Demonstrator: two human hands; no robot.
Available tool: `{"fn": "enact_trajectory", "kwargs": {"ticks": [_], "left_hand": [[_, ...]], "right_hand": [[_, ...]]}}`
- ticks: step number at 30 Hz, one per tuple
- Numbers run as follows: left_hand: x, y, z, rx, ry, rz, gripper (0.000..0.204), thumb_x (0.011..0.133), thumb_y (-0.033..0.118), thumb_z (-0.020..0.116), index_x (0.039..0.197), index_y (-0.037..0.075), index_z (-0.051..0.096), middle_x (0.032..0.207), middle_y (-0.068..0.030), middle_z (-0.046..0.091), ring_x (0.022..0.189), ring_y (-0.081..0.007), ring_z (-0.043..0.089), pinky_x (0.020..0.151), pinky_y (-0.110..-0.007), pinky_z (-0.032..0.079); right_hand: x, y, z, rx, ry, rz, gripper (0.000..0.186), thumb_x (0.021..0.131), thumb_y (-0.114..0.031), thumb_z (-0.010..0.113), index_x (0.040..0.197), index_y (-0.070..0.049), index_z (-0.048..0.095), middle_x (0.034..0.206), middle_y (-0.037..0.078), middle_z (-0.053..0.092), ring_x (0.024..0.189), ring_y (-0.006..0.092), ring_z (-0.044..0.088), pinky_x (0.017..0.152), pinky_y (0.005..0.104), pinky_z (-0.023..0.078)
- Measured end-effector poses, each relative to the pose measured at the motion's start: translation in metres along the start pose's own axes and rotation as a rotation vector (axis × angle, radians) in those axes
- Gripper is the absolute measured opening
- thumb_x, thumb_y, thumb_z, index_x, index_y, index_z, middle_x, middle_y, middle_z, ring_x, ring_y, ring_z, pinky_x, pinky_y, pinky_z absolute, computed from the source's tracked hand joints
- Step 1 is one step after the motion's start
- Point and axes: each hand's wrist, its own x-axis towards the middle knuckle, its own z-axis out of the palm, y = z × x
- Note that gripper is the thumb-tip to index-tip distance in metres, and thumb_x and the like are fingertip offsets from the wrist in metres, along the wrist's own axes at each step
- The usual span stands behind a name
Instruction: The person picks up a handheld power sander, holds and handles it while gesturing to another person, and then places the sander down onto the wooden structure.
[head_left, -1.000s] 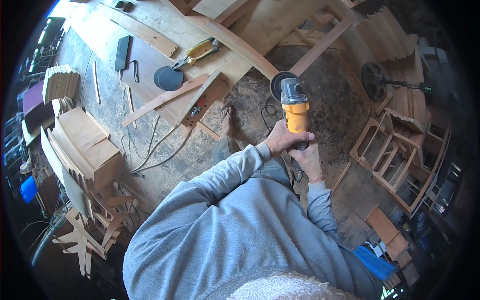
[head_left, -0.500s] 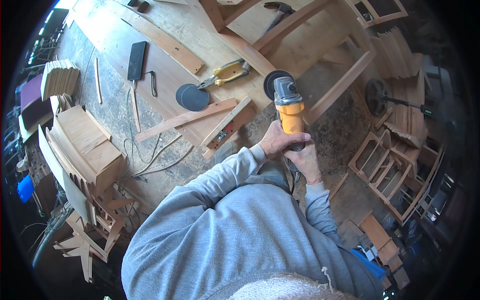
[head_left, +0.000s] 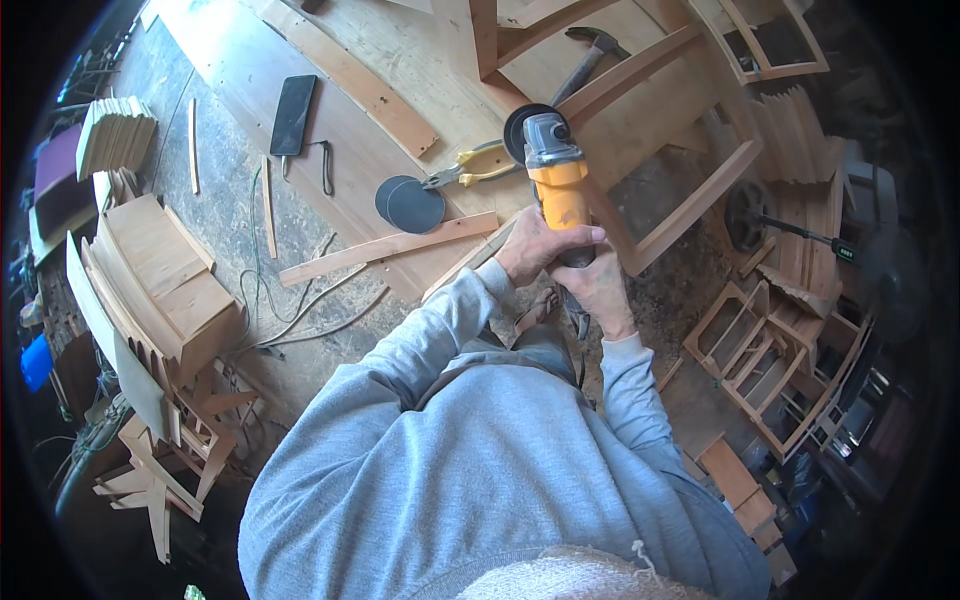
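Observation:
Both my hands are closed around a yellow and grey angle grinder (head_left: 560,190). My left hand (head_left: 530,247) wraps its body from the left, and my right hand (head_left: 597,287) grips the rear end. A dark round sanding disc (head_left: 518,132) at the grinder's head lies against or just over a rail of the wooden frame (head_left: 700,203); I cannot tell if they touch. Left of the disc are yellow-handled pliers (head_left: 483,165), partly hidden by it. Loose black sanding discs (head_left: 412,204) lie beside the pliers. A hammer (head_left: 590,60) rests on the board behind a frame rail.
A phone (head_left: 294,115) lies on the bench board, near a long wooden strip (head_left: 350,77). Cords (head_left: 300,318) run over the dusty floor. Stacked wooden panels (head_left: 160,280) stand at left. More wooden frames (head_left: 770,360) and a wheel-like dark disc (head_left: 747,208) are at right.
The grinder and both hands have moved up and slightly left along the frame rail. The view has shifted, so the hammer shows more fully and the pliers are partly covered.

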Motion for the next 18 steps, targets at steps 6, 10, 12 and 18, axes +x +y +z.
{"fn": "enact_trajectory", "kwargs": {"ticks": [6,10,12,18], "left_hand": [[-0.005,0.001,0.003,0.006,-0.032,-0.025,0.036,0.075,0.02,0.089,0.097,0.005,0.065,0.086,-0.005,0.068,0.075,-0.0128,0.062,0.071,-0.025,0.053],[-0.008,-0.012,0.012,-0.014,-0.041,-0.012,0.036,0.075,0.02,0.089,0.097,0.004,0.065,0.086,-0.0049,0.068,0.075,-0.0127,0.063,0.071,-0.025,0.053],[-0.008,-0.023,0.015,-0.003,-0.045,-0.012,0.036,0.076,0.02,0.089,0.097,0.004,0.065,0.086,-0.0051,0.068,0.075,-0.0129,0.063,0.072,-0.025,0.053],[-0.014,-0.055,0.036,0.035,-0.042,-0.013,0.035,0.076,0.019,0.088,0.098,0.004,0.065,0.087,-0.0054,0.068,0.076,-0.0134,0.063,0.073,-0.026,0.054]], "right_hand": [[-0.004,0.005,-0.001,0.006,-0.006,0.043,0.044,0.07,-0.01,0.08,0.109,0.003,0.064,0.093,0.016,0.072,0.077,0.0238,0.067,0.07,0.0319,0.053],[-0.014,0.019,-0.007,0.029,0.004,0.021,0.044,0.07,-0.009,0.081,0.11,0.003,0.064,0.091,0.014,0.071,0.075,0.0202,0.065,0.069,0.0298,0.053],[-0.02,0.023,-0.012,0.034,0.0,0.029,0.045,0.07,-0.008,0.081,0.11,0.003,0.064,0.091,0.014,0.071,0.076,0.0205,0.066,0.069,0.0302,0.053],[-0.043,0.048,-0.03,0.059,0.025,0.007,0.043,0.07,-0.008,0.081,0.109,0.003,0.064,0.093,0.015,0.072,0.077,0.0213,0.066,0.07,0.0305,0.053]]}}
